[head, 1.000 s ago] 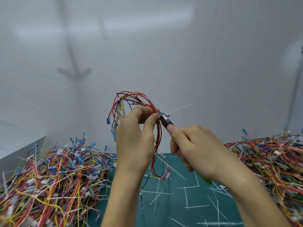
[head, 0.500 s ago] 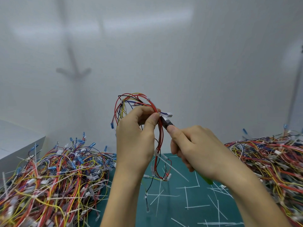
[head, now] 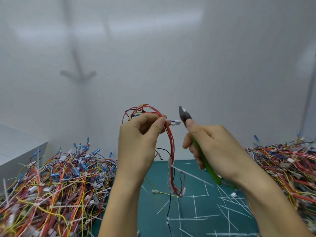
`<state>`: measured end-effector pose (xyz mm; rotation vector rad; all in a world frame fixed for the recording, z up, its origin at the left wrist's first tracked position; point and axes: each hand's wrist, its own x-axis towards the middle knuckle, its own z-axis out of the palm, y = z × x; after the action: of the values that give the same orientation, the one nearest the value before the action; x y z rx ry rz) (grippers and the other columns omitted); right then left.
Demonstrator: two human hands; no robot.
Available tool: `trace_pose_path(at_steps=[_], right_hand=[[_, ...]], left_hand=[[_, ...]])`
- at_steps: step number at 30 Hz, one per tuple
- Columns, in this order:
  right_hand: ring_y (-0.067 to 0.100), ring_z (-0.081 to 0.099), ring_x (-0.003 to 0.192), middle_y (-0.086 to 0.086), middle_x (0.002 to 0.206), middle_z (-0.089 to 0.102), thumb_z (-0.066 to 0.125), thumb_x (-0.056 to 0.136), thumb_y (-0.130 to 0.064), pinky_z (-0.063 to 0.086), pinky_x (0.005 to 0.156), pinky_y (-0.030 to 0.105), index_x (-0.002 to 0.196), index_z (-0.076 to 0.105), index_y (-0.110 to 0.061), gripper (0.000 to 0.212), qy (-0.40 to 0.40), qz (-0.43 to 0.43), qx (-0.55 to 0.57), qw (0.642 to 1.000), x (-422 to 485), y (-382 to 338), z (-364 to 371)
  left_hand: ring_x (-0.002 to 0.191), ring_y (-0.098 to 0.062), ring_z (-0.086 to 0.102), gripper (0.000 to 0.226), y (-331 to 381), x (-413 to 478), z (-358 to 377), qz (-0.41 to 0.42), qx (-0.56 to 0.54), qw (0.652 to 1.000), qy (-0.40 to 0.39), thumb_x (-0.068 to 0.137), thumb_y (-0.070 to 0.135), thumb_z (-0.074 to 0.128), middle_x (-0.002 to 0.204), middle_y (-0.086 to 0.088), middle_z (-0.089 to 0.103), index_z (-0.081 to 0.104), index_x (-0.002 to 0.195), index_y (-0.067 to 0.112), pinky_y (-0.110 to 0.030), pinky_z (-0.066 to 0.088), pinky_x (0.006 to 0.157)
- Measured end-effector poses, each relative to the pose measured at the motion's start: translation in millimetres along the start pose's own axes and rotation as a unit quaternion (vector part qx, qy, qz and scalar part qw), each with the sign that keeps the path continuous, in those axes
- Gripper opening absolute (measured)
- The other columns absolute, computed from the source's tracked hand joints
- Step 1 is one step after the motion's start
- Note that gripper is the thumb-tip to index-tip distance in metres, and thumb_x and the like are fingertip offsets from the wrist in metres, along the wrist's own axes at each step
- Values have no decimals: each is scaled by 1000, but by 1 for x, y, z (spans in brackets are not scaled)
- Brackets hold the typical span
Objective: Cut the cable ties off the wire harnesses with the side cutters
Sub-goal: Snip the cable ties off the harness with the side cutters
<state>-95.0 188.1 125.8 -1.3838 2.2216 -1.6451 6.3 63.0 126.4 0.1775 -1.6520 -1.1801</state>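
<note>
My right hand (head: 217, 147) grips the side cutters (head: 185, 115) so closely that most of the green handles vanish inside my palm. Only the grey head above my thumb and a green length below my fingers show, and I can't tell whether the jaws are parted. There's a white fleck on the head, too small to name.

My left hand (head: 136, 144) pinches the wire harness (head: 170, 142) between thumb and forefinger, hiding the stretch it holds. The red loop rises over my knuckles and the rest hangs down toward the bench (head: 188, 212). A white connector (head: 175, 122) pokes out past my left thumb. The cutter head stands just beyond it, tip up, not touching.

Half a second back the head was tucked in against that thumb; now it's off to the right with a gap between. The long white tie tail from a second ago is gone.

Cut ties (head: 195, 175) litter the bench. The left pile (head: 56, 182) and right pile (head: 282, 165) of harnesses both run off the frame.
</note>
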Motion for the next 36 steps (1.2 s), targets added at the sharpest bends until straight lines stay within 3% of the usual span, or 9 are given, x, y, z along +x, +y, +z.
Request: trace_pose_path(at_steps=[3,7,9,13,16,19,24,32,36], right_hand=[[33,52,56,11,56,51,54,77,-73,53,65,57,77,65,-8,66,25,-30,-1,999,-2,-3,3],[32,61,64,7,59,61,70,79,-50,56,68,51,78,69,-19,32,67,-48,-6,997,-3,-5,13],[32,61,61,10,60,62,70,81,-45,56,65,51,76,69,-19,27,76,-49,1,996,-2,-4,16],[37,59,63,13,60,60,71,82,-41,55,62,52,75,68,-18,25,121,-55,23,991,-1,-2,17],[34,60,61,11,60,61,67,82,-42,55,62,53,77,67,-18,25,148,-60,25,987,0,1,12],[28,61,54,9,58,62,67,86,-35,56,60,53,77,66,-18,19,175,-66,46,981,2,5,3],[19,60,48,7,57,62,69,91,-25,58,61,53,78,66,-18,14,214,-82,83,970,6,11,-8],[17,60,51,2,59,62,64,95,-22,57,63,57,82,68,-20,14,204,-98,106,968,5,14,-11],[16,59,51,0,58,61,63,96,-22,58,64,57,82,67,-20,14,197,-96,112,969,5,13,-12]], left_hand=[[68,0,68,13,2,-1,0,-3,-3,1000,-19,88,8,68,72,7,76,75,82,18,-6,47,62],[72,-1,70,12,4,-4,3,-2,-6,999,-48,88,10,69,77,3,77,77,82,16,-8,48,63],[74,0,70,17,5,-4,2,-4,-3,999,-53,88,9,68,78,6,77,76,81,22,-10,50,64],[83,-8,72,21,9,-4,-1,-47,-4,997,-59,92,15,63,86,6,77,77,83,26,-33,57,80],[86,-8,71,17,12,-3,-11,-83,-7,994,-64,94,21,60,93,6,77,77,94,21,-38,58,84],[90,-14,72,18,14,-2,-26,-110,-15,992,-56,95,21,58,94,2,76,76,94,18,-37,62,75],[80,-11,73,19,6,3,-41,-112,20,993,35,98,18,55,87,5,76,73,94,21,-28,61,59],[73,-4,72,33,-7,4,-26,-149,85,985,-6,101,35,47,83,13,76,73,85,21,-31,55,75],[71,-4,71,30,-9,4,-21,-159,65,985,-15,101,27,47,86,9,77,73,88,22,-28,49,70]])
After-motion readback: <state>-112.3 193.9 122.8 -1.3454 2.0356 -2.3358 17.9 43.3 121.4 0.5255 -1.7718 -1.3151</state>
